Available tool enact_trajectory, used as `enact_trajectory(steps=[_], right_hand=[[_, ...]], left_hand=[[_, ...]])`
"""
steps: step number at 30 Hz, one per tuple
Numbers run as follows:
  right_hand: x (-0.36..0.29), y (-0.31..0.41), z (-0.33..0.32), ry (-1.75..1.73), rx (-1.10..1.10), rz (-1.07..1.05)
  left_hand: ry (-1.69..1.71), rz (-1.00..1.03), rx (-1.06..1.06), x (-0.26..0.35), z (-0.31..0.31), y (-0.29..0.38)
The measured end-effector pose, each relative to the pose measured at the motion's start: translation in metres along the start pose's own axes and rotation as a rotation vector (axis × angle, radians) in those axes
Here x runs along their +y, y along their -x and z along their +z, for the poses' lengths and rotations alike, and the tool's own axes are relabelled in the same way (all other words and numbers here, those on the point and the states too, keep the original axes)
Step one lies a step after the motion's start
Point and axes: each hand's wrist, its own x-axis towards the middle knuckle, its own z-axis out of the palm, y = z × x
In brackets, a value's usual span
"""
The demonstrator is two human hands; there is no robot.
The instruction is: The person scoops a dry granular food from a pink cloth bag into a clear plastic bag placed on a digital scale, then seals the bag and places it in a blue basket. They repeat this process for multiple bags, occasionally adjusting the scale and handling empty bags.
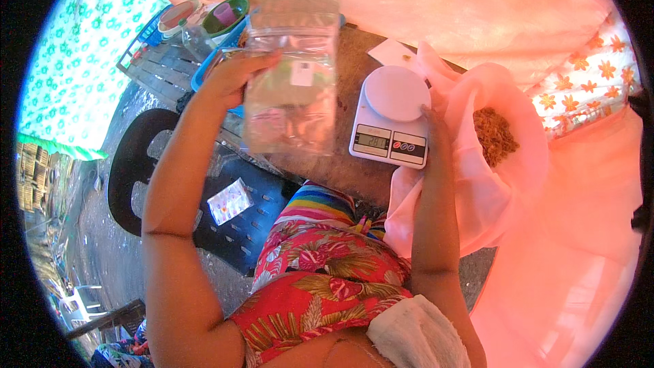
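Observation:
My left hand [237,74] holds up a clear plastic pouch [291,128] by its left edge, above the table. The pouch has a seal line near its top; a small white label shows on or through it. My right hand [437,125] grips the right side of a white digital kitchen scale [361,112]. Digits show on the scale's display, and its round platform carries nothing. Just right of that hand, pink cloth [460,189] lines a round container. Brown shredded or flaky pieces [494,137] lie inside it.
The brown tabletop [352,46] bears a white sheet [391,53] behind the scale. At back left are a blue basket [204,69], a green bowl [240,5] and a plastic bottle [196,41]. A black plastic chair [260,220] holds a small packet [230,201]. Pink sheeting [572,225] hangs at right.

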Motion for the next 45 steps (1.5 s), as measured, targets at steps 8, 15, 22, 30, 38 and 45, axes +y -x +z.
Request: enact_trajectory(steps=[8, 15, 22, 30, 38, 45], right_hand=[[-0.016, 0.018, 0.013, 0.49, 0.037, -0.133], [-0.023, 0.079, 0.029, 1.156, -0.033, -0.539], [-0.006, 0.134, 0.039, 1.594, -0.089, -0.564], [0.004, 0.136, 0.034, 1.504, -0.024, -0.643], [0.003, 0.081, 0.019, 0.961, 0.114, -0.441], [0.008, 0.041, -0.003, 0.333, 0.13, -0.057]], left_hand=[[-0.11, 0.029, 0.163, 0.0, -0.011, 0.062], [0.001, -0.053, 0.129, -0.022, -0.016, 0.06], [0.028, -0.033, 0.133, -0.022, -0.022, 0.046], [0.184, -0.131, 0.174, -0.018, -0.017, 0.052], [0.299, -0.174, -0.07, -0.072, 0.034, 0.021], [0.265, -0.1, -0.244, -0.118, 0.1, -0.046]])
